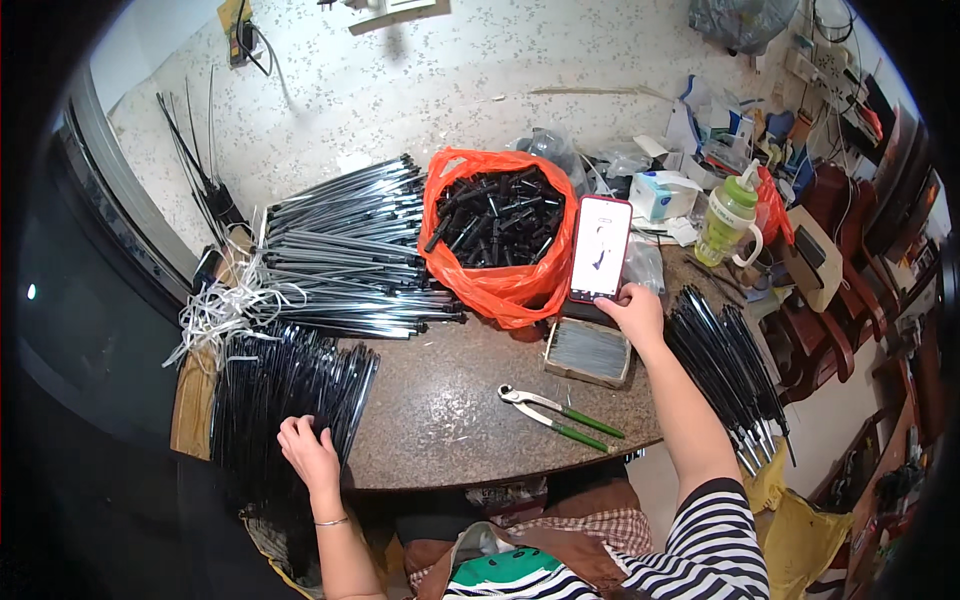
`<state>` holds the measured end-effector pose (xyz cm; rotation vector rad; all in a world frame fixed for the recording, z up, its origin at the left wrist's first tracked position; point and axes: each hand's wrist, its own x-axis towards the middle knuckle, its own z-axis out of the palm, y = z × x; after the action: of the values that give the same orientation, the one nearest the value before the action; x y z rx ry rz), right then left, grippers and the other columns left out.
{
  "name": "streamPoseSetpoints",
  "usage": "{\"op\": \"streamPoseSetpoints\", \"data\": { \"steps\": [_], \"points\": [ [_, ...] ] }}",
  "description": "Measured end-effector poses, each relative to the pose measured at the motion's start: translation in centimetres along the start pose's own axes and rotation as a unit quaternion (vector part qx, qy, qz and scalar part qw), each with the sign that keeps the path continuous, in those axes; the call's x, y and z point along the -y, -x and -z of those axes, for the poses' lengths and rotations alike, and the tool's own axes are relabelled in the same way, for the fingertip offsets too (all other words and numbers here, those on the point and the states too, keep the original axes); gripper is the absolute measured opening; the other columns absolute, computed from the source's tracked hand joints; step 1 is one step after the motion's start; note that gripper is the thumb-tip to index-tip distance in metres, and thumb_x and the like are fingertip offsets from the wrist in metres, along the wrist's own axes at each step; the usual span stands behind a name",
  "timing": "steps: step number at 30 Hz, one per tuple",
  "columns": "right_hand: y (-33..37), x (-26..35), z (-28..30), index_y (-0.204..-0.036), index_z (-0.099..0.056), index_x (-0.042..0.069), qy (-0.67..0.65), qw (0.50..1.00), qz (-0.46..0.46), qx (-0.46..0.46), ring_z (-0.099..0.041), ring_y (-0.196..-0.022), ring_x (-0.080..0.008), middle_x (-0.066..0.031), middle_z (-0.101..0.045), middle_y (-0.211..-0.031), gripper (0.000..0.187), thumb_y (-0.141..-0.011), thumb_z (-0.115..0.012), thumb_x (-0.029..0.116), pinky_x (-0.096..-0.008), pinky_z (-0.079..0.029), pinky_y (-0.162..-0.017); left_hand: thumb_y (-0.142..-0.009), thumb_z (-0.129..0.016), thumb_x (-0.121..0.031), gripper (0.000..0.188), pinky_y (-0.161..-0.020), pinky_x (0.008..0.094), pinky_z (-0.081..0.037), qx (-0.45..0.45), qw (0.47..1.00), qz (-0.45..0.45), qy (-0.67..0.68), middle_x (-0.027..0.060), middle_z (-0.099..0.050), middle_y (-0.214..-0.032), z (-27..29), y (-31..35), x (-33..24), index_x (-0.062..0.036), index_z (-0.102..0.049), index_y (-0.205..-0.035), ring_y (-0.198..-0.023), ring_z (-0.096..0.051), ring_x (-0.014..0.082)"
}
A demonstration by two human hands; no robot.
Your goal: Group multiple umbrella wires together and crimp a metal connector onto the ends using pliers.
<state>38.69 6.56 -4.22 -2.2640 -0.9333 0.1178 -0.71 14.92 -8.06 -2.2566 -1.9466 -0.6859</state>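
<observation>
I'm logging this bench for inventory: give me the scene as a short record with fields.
Left hand: over slim black rods, contact unclear
Right hand: thumb at lower end of red-edged rectangular phone
Tool: green-handled metal pincers, lying on speckled brown tabletop
Container: open orange plastic bag, filled with short black pieces
Drinkware: green-lidded translucent bottle, right side

Bright light glints off the tabletop (450,440); the dark-cornered view bows outward.

The far wall (390,110) is pale with a small scattered print. Before it stands a speckled brown table (430,425). Reddish-brown wooden furniture (812,345) stands right, over pale floor (820,408); a dark surface (90,380) fills the left.
</observation>
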Motion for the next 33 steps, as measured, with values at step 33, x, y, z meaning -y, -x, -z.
{"op": "streamPoseSetpoints", "data": {
  "steps": [33],
  "points": [
    [1.0, -0.7, 0.7, -0.087, -0.047, 0.002, 0.060, 0.932, 0.304, -0.190, -0.045, -0.075, -0.0258, -0.0111, -0.046, -0.080, 0.022, -0.067, -0.052, 0.010, -0.0317, -0.038, -0.064, -0.057, -0.057, 0.002, 0.028, -0.064, 0.0358, -0.036, 0.026, 0.997, -0.068, 0.009, 0.0138, -0.043, -0.078, 0.3, -0.7, -0.2, 0.0002, -0.042, -0.081, -0.076, -0.042, 0.0297]
  ]
}}
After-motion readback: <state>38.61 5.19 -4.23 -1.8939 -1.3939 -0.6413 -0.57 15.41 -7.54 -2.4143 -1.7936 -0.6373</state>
